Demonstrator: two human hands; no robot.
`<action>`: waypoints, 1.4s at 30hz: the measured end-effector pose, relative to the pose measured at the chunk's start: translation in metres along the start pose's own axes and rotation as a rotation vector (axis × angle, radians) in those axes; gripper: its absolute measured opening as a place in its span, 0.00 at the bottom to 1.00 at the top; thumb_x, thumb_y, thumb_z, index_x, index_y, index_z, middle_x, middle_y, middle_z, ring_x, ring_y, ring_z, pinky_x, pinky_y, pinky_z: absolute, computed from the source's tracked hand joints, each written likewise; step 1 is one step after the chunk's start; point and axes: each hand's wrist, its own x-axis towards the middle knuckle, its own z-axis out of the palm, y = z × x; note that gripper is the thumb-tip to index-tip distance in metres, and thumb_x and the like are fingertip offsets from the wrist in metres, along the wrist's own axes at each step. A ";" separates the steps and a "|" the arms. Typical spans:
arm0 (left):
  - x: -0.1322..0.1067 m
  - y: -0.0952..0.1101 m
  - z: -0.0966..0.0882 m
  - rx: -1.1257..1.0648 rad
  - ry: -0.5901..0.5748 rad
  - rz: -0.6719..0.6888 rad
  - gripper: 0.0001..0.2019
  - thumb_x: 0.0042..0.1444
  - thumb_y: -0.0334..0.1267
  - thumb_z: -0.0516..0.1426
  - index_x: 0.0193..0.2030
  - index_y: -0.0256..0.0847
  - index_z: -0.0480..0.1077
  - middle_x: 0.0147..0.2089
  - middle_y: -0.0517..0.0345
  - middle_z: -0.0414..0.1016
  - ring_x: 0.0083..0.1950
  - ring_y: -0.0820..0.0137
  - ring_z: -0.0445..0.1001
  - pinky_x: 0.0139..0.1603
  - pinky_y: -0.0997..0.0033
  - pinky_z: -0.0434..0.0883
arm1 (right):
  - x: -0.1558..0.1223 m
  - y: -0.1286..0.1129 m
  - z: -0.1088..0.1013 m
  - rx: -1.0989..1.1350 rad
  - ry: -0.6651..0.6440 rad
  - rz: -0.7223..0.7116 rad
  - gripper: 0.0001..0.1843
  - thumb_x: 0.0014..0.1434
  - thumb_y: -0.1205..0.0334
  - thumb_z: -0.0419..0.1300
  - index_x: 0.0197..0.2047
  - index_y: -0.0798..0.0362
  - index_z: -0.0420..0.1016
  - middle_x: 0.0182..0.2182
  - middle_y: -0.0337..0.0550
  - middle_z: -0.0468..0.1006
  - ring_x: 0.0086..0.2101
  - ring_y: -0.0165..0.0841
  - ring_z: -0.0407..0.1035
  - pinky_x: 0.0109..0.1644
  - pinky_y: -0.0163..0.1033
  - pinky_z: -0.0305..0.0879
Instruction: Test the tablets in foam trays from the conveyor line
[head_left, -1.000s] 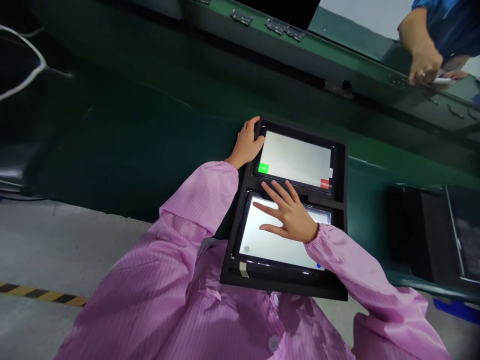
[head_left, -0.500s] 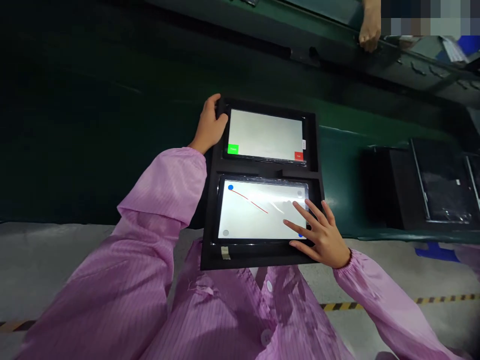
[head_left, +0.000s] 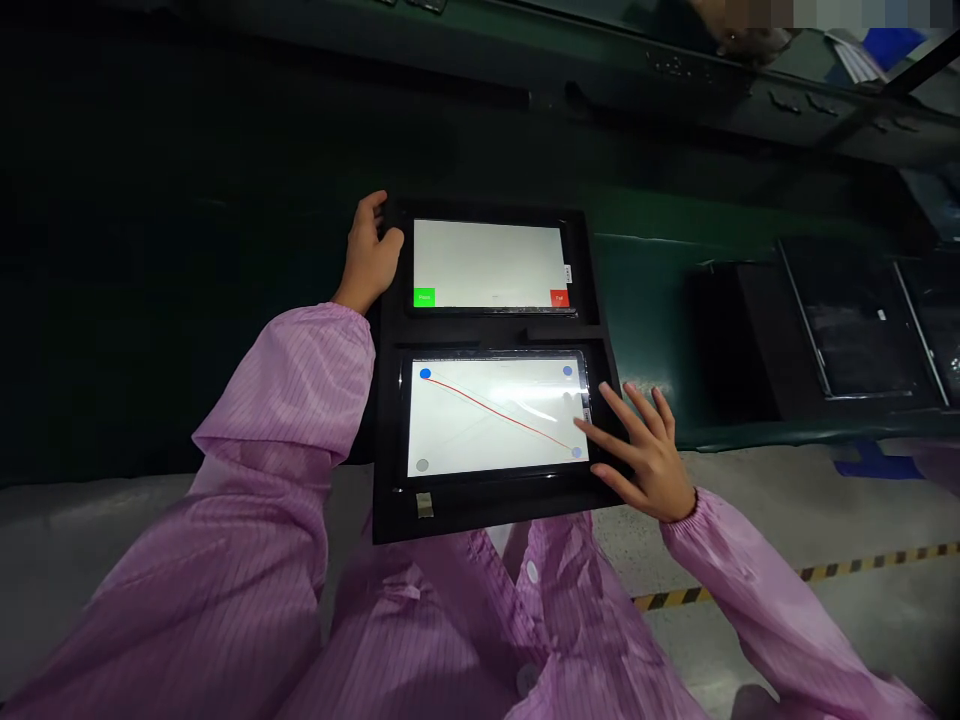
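At the near edge of the long dark green conveyor bench (head_left: 225, 300), a person in pink striped sleeves holds a black foam two-pocket tray (head_left: 390, 440) against the lap. The left hand (head_left: 371, 250) is clamped on the tray's far left corner, thumb on top and fingers curled round the edge; that grip looks meant to steady the tray while the other hand works on a screen.

In the far pocket lies a black-framed tablet with a blank white screen (head_left: 487, 262), a green button at its near left corner and a red one at its near right. In the near pocket sits the second black-framed tablet with a lit white screen (head_left: 480, 420); a thin red line (head_left: 502, 412) runs across it from a blue dot at the far left corner to a dot at the near right corner. Both tablets lie flat, face up, long axis running left to right across the person's body, snug in their recesses so they cannot slide.

The right hand (head_left: 641, 455) is spread, holding nothing, its fingertips (head_left: 583, 427) at the near tablet's right edge beside the end of the line.

Farther right on the bench rest dark trays with unlit panels (head_left: 840, 330), well apart. A co-worker's hand (head_left: 739, 40) shows at the top edge.
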 end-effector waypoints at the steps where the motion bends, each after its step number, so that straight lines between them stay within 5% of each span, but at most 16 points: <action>1: 0.000 0.000 0.000 -0.003 0.002 0.007 0.23 0.54 0.42 0.59 0.56 0.58 0.60 0.62 0.80 0.67 0.65 0.61 0.62 0.73 0.44 0.57 | 0.007 0.002 0.002 -0.020 0.000 0.039 0.28 0.70 0.47 0.48 0.70 0.40 0.57 0.73 0.41 0.41 0.69 0.51 0.42 0.70 0.67 0.39; 5: 0.001 -0.003 -0.001 -0.003 -0.012 0.014 0.24 0.53 0.46 0.60 0.57 0.57 0.61 0.64 0.70 0.66 0.66 0.56 0.61 0.72 0.44 0.57 | 0.031 0.012 0.014 -0.077 -0.020 0.132 0.30 0.69 0.45 0.49 0.71 0.42 0.54 0.74 0.43 0.35 0.69 0.54 0.40 0.69 0.69 0.41; 9: 0.002 -0.007 0.000 0.019 -0.036 0.005 0.24 0.56 0.46 0.58 0.59 0.57 0.58 0.66 0.72 0.63 0.67 0.61 0.60 0.74 0.46 0.55 | 0.042 0.010 0.020 -0.081 -0.027 0.141 0.31 0.69 0.45 0.50 0.72 0.40 0.53 0.74 0.42 0.36 0.69 0.54 0.41 0.69 0.70 0.40; 12: 0.005 -0.011 0.001 0.022 -0.032 0.009 0.25 0.56 0.44 0.58 0.60 0.56 0.56 0.66 0.72 0.63 0.67 0.63 0.60 0.74 0.49 0.54 | 0.046 -0.006 0.022 -0.063 -0.054 0.105 0.32 0.68 0.44 0.51 0.72 0.39 0.51 0.74 0.43 0.37 0.69 0.54 0.40 0.69 0.70 0.39; 18: 0.009 -0.017 0.004 0.023 -0.009 0.067 0.27 0.54 0.38 0.58 0.61 0.50 0.59 0.66 0.54 0.63 0.69 0.57 0.60 0.73 0.53 0.55 | 0.063 -0.058 0.029 0.046 -0.160 -0.065 0.33 0.67 0.37 0.49 0.68 0.46 0.62 0.73 0.49 0.37 0.70 0.53 0.37 0.70 0.68 0.37; 24: 0.011 -0.025 0.010 -0.012 0.028 0.093 0.26 0.55 0.30 0.57 0.60 0.50 0.61 0.64 0.55 0.64 0.68 0.58 0.62 0.72 0.55 0.56 | 0.080 -0.098 0.041 0.130 -0.223 -0.192 0.37 0.62 0.33 0.53 0.68 0.43 0.63 0.73 0.53 0.42 0.69 0.54 0.41 0.69 0.69 0.38; 32: 0.014 -0.032 0.013 -0.030 0.020 0.121 0.26 0.57 0.29 0.56 0.61 0.51 0.58 0.65 0.57 0.62 0.70 0.56 0.60 0.71 0.51 0.55 | 0.087 -0.115 0.045 0.146 -0.232 -0.286 0.36 0.61 0.31 0.54 0.65 0.43 0.67 0.71 0.56 0.51 0.70 0.52 0.41 0.69 0.68 0.38; 37: 0.013 -0.028 0.011 -0.001 0.010 0.115 0.26 0.57 0.29 0.56 0.61 0.50 0.59 0.65 0.56 0.63 0.69 0.56 0.61 0.71 0.52 0.56 | 0.084 -0.106 0.041 0.156 -0.185 -0.248 0.34 0.63 0.33 0.51 0.65 0.41 0.67 0.72 0.51 0.47 0.69 0.53 0.41 0.69 0.68 0.38; 42: 0.012 -0.024 0.011 -0.026 0.034 0.097 0.26 0.55 0.33 0.59 0.60 0.50 0.61 0.64 0.56 0.65 0.69 0.56 0.61 0.72 0.53 0.55 | 0.060 -0.053 0.023 -0.003 0.030 0.096 0.25 0.70 0.47 0.48 0.68 0.35 0.62 0.73 0.38 0.44 0.69 0.56 0.43 0.68 0.73 0.36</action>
